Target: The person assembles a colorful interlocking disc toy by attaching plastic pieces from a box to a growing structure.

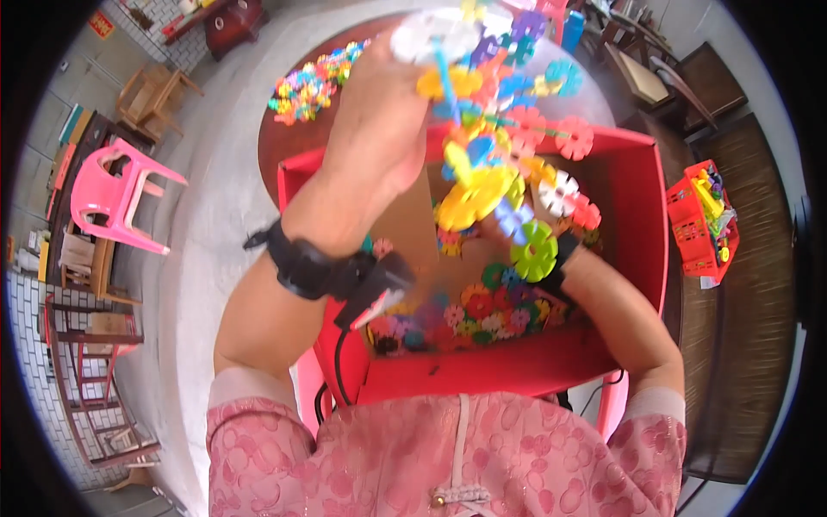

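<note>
A tall cluster of interlocking plastic snowflake discs [478,194], in yellow, orange, blue, green, red, purple and white, stands up over the open red box. My left hand [379,112] is raised against its upper part, beside a big whitish disc [439,34]; its fingers are hidden and blurred. Lower down, my right hand [493,231] closes around the cluster from behind, mostly covered by the discs. A green disc [534,251] lies in front of my right wrist. Loose snowflake discs [491,310] fill the bottom of the red box [413,379].
A brown round table [274,142] bears another heap of colourful discs [314,82] at the far left. A red basket [689,220] of toys sits on the right. Pink stool [108,194] and wooden chair [151,99] stand on the left. A cable [338,362] hangs from my left wrist device.
</note>
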Demonstrator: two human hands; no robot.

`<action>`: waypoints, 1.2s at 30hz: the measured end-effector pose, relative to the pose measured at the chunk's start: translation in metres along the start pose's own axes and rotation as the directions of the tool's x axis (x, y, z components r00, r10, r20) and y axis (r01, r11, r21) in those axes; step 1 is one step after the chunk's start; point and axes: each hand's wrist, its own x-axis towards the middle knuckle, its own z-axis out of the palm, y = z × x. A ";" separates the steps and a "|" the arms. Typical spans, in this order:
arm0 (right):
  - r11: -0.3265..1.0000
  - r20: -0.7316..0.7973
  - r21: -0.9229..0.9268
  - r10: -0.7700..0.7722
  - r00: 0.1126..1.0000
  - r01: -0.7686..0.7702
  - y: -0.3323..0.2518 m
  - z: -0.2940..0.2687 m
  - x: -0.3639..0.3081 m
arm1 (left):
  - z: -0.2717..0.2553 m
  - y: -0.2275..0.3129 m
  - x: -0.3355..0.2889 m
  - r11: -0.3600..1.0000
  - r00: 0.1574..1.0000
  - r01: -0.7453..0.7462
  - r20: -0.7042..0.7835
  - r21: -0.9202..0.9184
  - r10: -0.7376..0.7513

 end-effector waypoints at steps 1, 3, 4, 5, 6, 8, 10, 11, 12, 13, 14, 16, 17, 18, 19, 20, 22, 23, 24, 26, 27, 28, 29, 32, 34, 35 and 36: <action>0.995 -0.002 0.103 -0.003 1.000 0.003 0.003 0.010 0.004 | -0.005 -0.008 0.005 0.999 1.000 0.021 -0.009 -0.040 -0.021; 0.991 0.007 -0.079 -0.108 0.994 0.108 0.010 0.025 0.008 | -0.010 -0.007 0.002 0.998 0.998 0.057 0.041 -0.004 -0.057; 0.923 0.021 -0.336 -0.193 0.981 0.189 0.010 0.028 0.006 | -0.014 -0.009 0.001 0.999 0.997 0.052 0.059 -0.007 -0.051; 0.924 0.055 -0.281 -0.254 0.966 0.259 0.012 0.026 0.004 | -0.014 -0.011 0.000 0.996 0.998 0.058 0.012 -0.068 -0.057; 0.903 0.035 -0.387 -0.186 0.982 0.185 0.029 0.034 -0.001 | -0.011 -0.012 -0.002 0.995 0.997 0.073 0.045 -0.062 -0.070; 0.994 -0.062 -0.043 -0.104 0.993 0.102 0.095 0.047 -0.015 | -0.003 -0.013 -0.002 0.991 0.989 0.102 0.118 -0.083 -0.092; 0.840 0.000 -0.484 -0.281 0.960 0.246 0.078 0.045 -0.009 | -0.014 -0.015 -0.003 0.994 0.990 0.085 0.120 -0.074 -0.076; 0.487 0.116 -0.816 -0.391 0.913 0.312 0.063 0.039 -0.011 | -0.016 -0.016 -0.003 0.994 0.991 0.084 0.111 -0.076 -0.075; 0.020 0.263 -0.954 -0.423 0.867 0.299 0.051 0.032 -0.014 | -0.015 -0.018 -0.002 0.993 0.991 0.091 0.109 -0.080 -0.082; -0.028 0.282 -0.953 -0.457 0.844 0.303 0.043 0.029 -0.011 | -0.014 -0.017 -0.001 0.992 0.990 0.113 0.089 -0.058 -0.107; -0.073 0.301 -0.949 -0.487 0.820 0.306 0.038 0.023 -0.005 | -0.013 -0.016 0.002 0.991 0.990 0.122 0.082 -0.052 -0.118; 0.432 0.170 -0.826 -0.421 0.891 0.361 0.026 0.007 -0.002 | -0.014 -0.016 0.006 0.997 0.993 0.070 0.100 -0.034 -0.067; 0.660 0.112 -0.674 -0.354 0.928 0.333 0.019 -0.003 0.001 | -0.013 -0.011 0.005 0.998 0.991 0.056 0.121 -0.020 -0.053; 0.782 0.089 -0.554 -0.284 0.955 0.284 0.013 -0.015 0.004 | -0.014 -0.010 0.007 0.996 0.994 0.058 0.092 -0.061 -0.052; 0.854 0.083 -0.465 -0.220 0.972 0.233 0.010 -0.025 0.007 | -0.018 -0.010 0.011 0.999 0.990 0.045 0.137 -0.019 -0.042; 0.893 0.098 -0.409 -0.163 0.982 0.189 0.010 -0.035 0.011 | -0.023 -0.010 0.015 1.000 0.981 0.025 0.190 0.019 -0.028; 0.948 0.145 -0.300 -0.064 0.987 0.106 0.026 -0.049 0.015 | -0.025 -0.009 0.019 0.998 0.981 0.026 0.189 0.058 -0.036; 0.985 0.136 0.133 0.091 0.987 -0.109 0.060 -0.049 0.011 | -0.023 -0.012 0.023 0.997 0.978 0.024 0.203 0.077 -0.040; 0.984 0.147 0.142 0.085 0.985 -0.106 0.050 -0.046 0.014 | -0.028 -0.012 0.023 0.993 0.981 0.018 0.190 0.113 -0.040; 0.947 0.044 -0.215 0.254 0.966 -0.239 0.013 -0.042 0.016 | -0.025 -0.010 0.018 0.998 0.993 0.057 0.104 -0.013 -0.055; 0.944 -0.002 0.212 0.257 0.966 -0.251 0.029 -0.030 0.008 | -0.019 -0.012 0.018 0.998 0.992 0.057 0.110 -0.027 -0.054; 0.961 -0.035 0.209 0.191 0.981 -0.179 0.024 -0.020 0.008 | -0.019 -0.011 0.017 0.998 0.994 0.051 0.100 -0.032 -0.048; 0.989 -0.067 0.119 0.102 0.993 -0.093 0.018 -0.012 0.008 | -0.019 -0.010 0.016 0.998 0.994 0.052 0.097 -0.030 -0.048; 0.958 -0.098 -0.251 -0.164 0.981 0.135 0.012 0.014 0.005 | -0.013 -0.007 0.010 0.999 0.992 0.033 0.126 -0.035 -0.029; 0.845 -0.076 -0.464 -0.338 0.938 0.267 0.021 0.025 0.004 | -0.016 -0.011 0.011 0.990 0.992 0.060 0.122 -0.130 -0.044; 0.743 -0.040 -0.581 -0.433 0.901 0.332 0.026 0.025 0.002 | -0.015 -0.011 0.009 0.991 0.991 0.082 0.116 -0.110 -0.069; 0.636 -0.005 -0.675 -0.511 0.859 0.374 0.030 0.022 -0.002 | -0.011 -0.015 0.008 0.992 0.989 0.075 0.137 -0.100 -0.061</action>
